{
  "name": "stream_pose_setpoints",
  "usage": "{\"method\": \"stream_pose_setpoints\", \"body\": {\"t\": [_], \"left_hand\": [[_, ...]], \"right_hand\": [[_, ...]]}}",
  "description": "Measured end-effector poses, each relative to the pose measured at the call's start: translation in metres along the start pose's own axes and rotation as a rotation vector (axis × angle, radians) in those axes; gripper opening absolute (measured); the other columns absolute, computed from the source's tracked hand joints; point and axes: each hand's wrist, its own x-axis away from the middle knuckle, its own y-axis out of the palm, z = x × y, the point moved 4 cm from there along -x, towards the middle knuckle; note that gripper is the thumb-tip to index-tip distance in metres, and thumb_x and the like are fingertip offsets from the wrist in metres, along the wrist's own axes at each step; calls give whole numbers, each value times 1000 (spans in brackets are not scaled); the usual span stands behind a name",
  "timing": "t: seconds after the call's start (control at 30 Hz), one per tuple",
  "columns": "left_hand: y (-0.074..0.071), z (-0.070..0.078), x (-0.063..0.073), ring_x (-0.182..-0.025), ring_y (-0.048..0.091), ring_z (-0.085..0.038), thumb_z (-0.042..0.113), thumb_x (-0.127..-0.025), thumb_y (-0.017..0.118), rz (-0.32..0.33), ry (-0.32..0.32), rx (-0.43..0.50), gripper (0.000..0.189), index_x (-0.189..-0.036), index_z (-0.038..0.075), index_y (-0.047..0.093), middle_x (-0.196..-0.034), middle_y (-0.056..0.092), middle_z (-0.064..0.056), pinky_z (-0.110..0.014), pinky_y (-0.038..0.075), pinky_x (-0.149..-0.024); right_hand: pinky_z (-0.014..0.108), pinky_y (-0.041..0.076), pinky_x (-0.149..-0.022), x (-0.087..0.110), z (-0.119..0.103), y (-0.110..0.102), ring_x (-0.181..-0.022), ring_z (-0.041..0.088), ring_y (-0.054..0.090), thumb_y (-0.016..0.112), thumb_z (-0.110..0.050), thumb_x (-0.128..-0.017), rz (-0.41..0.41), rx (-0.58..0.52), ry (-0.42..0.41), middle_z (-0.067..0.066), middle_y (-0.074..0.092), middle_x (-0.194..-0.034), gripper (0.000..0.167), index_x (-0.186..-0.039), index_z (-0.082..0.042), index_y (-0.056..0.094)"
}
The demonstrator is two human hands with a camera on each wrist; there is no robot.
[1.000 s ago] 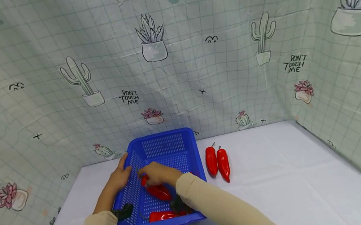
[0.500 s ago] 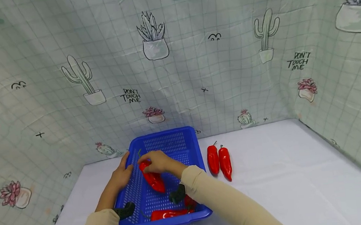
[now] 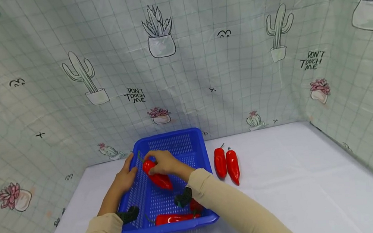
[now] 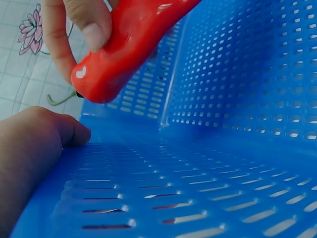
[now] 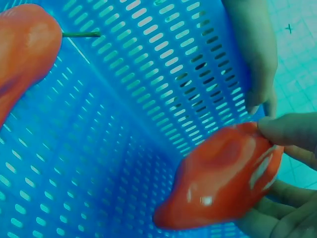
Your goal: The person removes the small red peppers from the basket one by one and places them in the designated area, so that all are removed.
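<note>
Though near basket (image 3: 170, 228), peppers (image 3: 220, 163) outside.

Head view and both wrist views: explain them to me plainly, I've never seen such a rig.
There is no robot here, just a person working bare-handed. The wide picture comes from a camera on the head, looking forward and down. The two close ones come from cameras on the wrists, probably the dark devices seen there. On the white table stands a blue basket; to its right lie two red peppers. The left hand holds the basket's left rim. The right hand holds a red pepper over the basket. Another pepper lies inside, along the near side.
</note>
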Motion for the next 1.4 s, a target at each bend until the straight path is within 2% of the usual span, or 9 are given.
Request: {"method": "stream_pose_setpoints", "body": {"t": [0.27,0.53,0.7,0.87,1.13,1.4], "left_hand": [[0,1,-1,-125,44,-59,24,-103,29,-12,-10,-2,60,-158,11,6,-150,29,-37,-66,40,-97],[0,3,-1,-125,45,-59,25,-104,29,-2,-11,-9,60,-158,11,7,-150,29,-36,-66,40,-96],[2,1,-2,-124,45,-59,24,-103,29,-4,-5,-8,60,-157,11,8,-150,31,-36,-66,40,-96],[0,1,-1,-124,45,-59,25,-103,29,5,1,-7,59,-157,10,8,-149,32,-36,-66,40,-97],[-1,2,-2,-127,43,-58,25,-104,28,-3,-4,-8,60,-157,11,7,-150,30,-36,-67,38,-99],[0,0,-3,-127,42,-59,24,-103,28,-3,-1,-15,60,-157,10,7,-150,30,-36,-67,38,-99]], "right_hand": [[30,58,-74,1,0,-2,-94,20,69,75,-15,-86,34,1,18,13,69,-115,50,-133,-7,59],[26,57,-68,0,1,-2,-85,17,70,76,-15,-84,26,-1,25,13,70,-110,50,-131,-3,62],[24,56,-67,2,-3,-4,-84,15,69,76,-16,-84,29,-1,16,12,70,-110,48,-129,-3,64],[24,56,-66,4,-9,-8,-82,17,69,77,-14,-83,45,-53,2,13,71,-108,49,-129,-4,64],[27,58,-67,5,-15,-14,-90,20,70,76,-14,-84,46,-86,27,14,69,-114,55,-136,-5,58],[24,56,-65,7,-16,-19,-80,13,68,77,-15,-82,53,-89,32,11,71,-104,53,-132,-6,62]]}}
